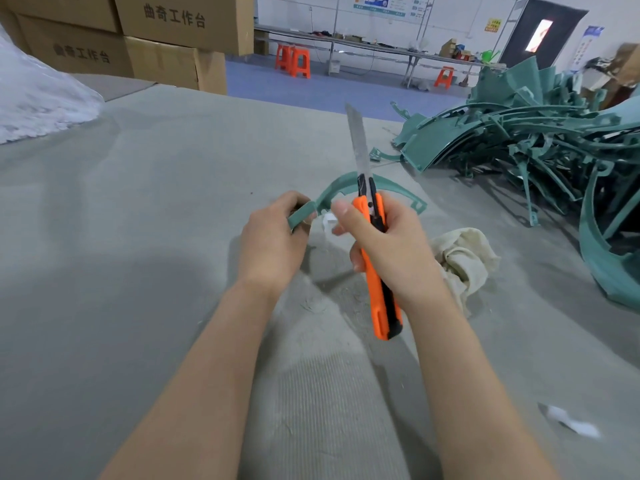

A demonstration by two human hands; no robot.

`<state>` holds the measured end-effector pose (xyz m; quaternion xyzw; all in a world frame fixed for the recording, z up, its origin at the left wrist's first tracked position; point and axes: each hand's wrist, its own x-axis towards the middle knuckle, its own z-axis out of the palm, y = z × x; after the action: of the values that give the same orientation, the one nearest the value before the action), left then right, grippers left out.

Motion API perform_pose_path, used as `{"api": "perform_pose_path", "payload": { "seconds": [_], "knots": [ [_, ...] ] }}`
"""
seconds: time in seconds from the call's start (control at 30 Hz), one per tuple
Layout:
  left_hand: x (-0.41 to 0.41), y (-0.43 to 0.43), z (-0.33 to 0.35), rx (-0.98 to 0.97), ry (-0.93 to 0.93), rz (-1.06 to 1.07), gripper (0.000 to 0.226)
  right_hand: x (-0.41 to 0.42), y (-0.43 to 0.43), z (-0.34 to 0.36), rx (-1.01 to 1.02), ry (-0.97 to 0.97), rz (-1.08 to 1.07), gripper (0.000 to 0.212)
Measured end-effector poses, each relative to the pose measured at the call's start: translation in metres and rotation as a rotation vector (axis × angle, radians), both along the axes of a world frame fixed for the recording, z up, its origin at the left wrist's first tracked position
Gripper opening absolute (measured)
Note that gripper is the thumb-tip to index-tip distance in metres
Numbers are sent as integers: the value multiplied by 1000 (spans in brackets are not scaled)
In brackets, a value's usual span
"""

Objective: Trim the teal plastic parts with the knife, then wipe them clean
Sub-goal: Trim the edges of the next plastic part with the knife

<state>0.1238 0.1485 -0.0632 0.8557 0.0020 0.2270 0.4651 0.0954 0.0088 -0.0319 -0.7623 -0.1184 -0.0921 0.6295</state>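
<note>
- A white scrap (pixel 571 422) lies on the grey table (pixel 104 237) nearest the person, off to the right.
- The right hand (pixel 388 240) is wrapped around the orange knife (pixel 377 271), its long blade pointing up and away, not touching any plastic.
- Just beside that hand, to its right, a cream cloth (pixel 464 261) sits crumpled on the table, ready for wiping.
- The left hand (pixel 273 237) grips one end of a curved teal part (pixel 332 188), fingers curled round the strip; the arc runs behind the knife and its far end rests on the table.
- Risk, judged from here: the blade is extended far, so it may flex or snap under side load, and a slip along the edge could run toward the gripping fingers, which sit close to the trimming path.
- Further right, a heap of teal parts (pixel 540 140) waits, tangled; pulling one out could drag others off.
- Beyond the table stand cardboard boxes (pixel 173 29) and orange stools (pixel 294 60).
</note>
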Motion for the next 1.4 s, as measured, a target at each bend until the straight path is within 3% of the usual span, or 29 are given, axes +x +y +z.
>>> {"api": "perform_pose_path", "payload": {
  "seconds": [0.13, 0.4, 0.73, 1.1, 1.4],
  "knots": [
    [-1, -1, 1, 82, 17, 61, 10, 0, 3, 0, -17, -89, -31, 37],
    [-7, -6, 4, 176, 25, 71, 15, 0, 10, -4, -235, -225, -127, 12],
    [-13, -13, 7, 294, 38, 24, 20, 0, 11, -5, -293, -340, -218, 23],
    [-9, -14, 3, 270, 23, 19, 18, 9, 0, -6, -4, -106, -232, 15],
    [-6, -11, -1, 131, -47, 63, 13, 17, -19, -12, -135, 41, -272, 12]
  ]
}}
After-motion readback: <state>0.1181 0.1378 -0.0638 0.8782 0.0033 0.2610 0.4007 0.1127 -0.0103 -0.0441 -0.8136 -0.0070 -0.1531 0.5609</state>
